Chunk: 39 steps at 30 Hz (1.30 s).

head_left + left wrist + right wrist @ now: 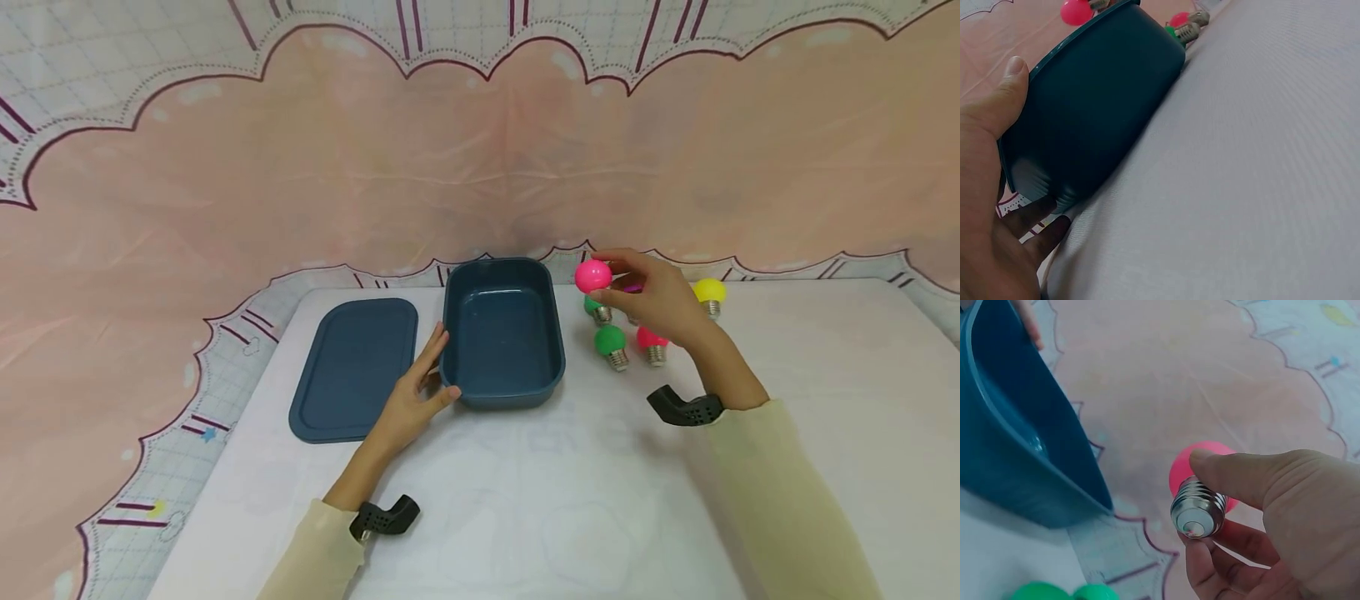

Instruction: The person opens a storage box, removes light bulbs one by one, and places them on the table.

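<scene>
My right hand [651, 293] pinches a pink light bulb [593, 276] between thumb and fingers. In the right wrist view the bulb's metal screw base [1196, 511] points toward the camera. The bulb is held up just right of a dark blue rectangular box [502, 396], which stands open on the table. Against the box's left side rests my left hand [411, 402], fingers extended along the wall and thumb at the near left corner. The left wrist view has the thumb [1011, 94] at the rim and other fingertips low on the box.
The matching blue lid [356, 371] lies flat left of the box. On the white table [540, 500], right of the box, are green bulbs [611, 340], another pink bulb [651, 337] and a yellow bulb [708, 290]. A purple one [633, 288] is mostly hidden behind my right hand.
</scene>
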### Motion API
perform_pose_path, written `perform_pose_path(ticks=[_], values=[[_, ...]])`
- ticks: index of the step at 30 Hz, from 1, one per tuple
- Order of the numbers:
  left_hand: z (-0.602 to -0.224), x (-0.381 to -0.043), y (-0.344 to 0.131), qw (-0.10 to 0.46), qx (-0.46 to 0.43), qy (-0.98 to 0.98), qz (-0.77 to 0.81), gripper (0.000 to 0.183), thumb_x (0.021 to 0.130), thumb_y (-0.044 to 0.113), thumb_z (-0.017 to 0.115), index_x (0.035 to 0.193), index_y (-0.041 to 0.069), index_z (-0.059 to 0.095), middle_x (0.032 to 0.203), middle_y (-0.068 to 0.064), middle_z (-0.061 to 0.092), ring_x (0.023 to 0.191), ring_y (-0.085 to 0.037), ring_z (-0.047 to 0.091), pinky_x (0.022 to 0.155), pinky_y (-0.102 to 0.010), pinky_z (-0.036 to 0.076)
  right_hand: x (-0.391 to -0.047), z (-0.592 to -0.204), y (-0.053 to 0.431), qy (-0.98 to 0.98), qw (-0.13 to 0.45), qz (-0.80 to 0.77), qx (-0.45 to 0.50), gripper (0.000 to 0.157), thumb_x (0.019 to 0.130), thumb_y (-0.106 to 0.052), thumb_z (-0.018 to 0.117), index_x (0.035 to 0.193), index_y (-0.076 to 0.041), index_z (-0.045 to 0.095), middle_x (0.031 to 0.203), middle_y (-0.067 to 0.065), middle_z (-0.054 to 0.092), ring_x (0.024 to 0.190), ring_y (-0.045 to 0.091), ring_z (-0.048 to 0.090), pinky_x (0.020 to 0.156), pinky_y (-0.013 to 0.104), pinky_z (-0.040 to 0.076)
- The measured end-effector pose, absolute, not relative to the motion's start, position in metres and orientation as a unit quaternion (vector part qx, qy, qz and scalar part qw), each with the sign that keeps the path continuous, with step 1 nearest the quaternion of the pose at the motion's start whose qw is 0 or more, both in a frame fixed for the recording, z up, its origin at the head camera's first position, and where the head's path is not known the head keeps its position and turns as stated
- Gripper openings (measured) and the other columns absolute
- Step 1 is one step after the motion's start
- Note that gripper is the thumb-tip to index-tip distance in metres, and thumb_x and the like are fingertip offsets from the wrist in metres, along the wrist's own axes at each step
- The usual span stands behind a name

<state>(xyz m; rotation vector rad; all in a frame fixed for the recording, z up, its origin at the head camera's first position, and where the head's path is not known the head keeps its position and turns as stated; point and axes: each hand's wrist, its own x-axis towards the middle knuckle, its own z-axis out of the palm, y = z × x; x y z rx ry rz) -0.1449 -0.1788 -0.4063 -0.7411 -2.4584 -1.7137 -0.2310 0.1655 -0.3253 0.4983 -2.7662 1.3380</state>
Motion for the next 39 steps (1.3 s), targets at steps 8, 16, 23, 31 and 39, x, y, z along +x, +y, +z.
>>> perform_pose_path(ticks=[8,16,23,31,39], values=[[-0.406,-0.144,-0.178,0.031,-0.243,-0.795,-0.556,0.073,0.091,-0.003,0.061,0.151,-0.001,0.020,0.159,-0.016,0.006,0.135,-0.043,0.030,0.104,-0.058,0.030,-0.220,-0.324,0.198,-0.895,0.047,0.427,0.118,0.056,0.088,-0.030,0.070,0.138,-0.021,0.049,0.127,0.010,0.055,0.109,0.029,0.056,0.077,0.041,0.053],[-0.407,-0.145,-0.178,0.034,-0.245,-0.794,-0.556,0.073,0.091,-0.003,0.061,0.151,0.000,0.020,0.159,-0.015,0.006,0.135,-0.046,0.028,0.104,-0.058,0.030,-0.211,-0.332,0.228,-0.894,0.059,0.435,0.084,0.059,0.089,-0.033,0.068,0.141,-0.018,0.045,0.128,0.014,0.053,0.110,0.032,0.053,0.069,0.020,0.049],[-0.408,-0.145,-0.178,0.035,-0.247,-0.792,-0.557,0.073,0.091,-0.002,0.062,0.150,-0.002,0.020,0.159,-0.016,0.006,0.134,-0.046,0.030,0.104,-0.058,0.030,-0.206,-0.346,0.250,-0.898,0.066,0.432,0.055,0.061,0.090,-0.037,0.066,0.141,-0.014,0.044,0.129,0.019,0.050,0.110,0.036,0.052,0.066,0.011,0.045],[-0.408,-0.145,-0.178,0.038,-0.251,-0.791,-0.556,0.073,0.091,-0.001,0.062,0.151,0.000,0.020,0.158,-0.017,0.006,0.134,-0.046,0.029,0.103,-0.058,0.030,-0.201,-0.362,0.263,-0.900,0.043,0.433,0.026,0.067,0.090,-0.040,0.064,0.143,-0.009,0.038,0.131,0.023,0.047,0.108,0.037,0.053,0.073,0.025,0.053],[-0.408,-0.145,-0.178,0.038,-0.253,-0.790,-0.557,0.074,0.091,-0.002,0.062,0.151,0.003,0.020,0.158,-0.016,0.006,0.134,-0.047,0.029,0.103,-0.058,0.030,-0.204,-0.379,0.269,-0.898,0.034,0.438,0.018,0.067,0.092,-0.037,0.063,0.143,-0.004,0.036,0.133,0.026,0.044,0.111,0.043,0.050,0.073,0.031,0.055]])
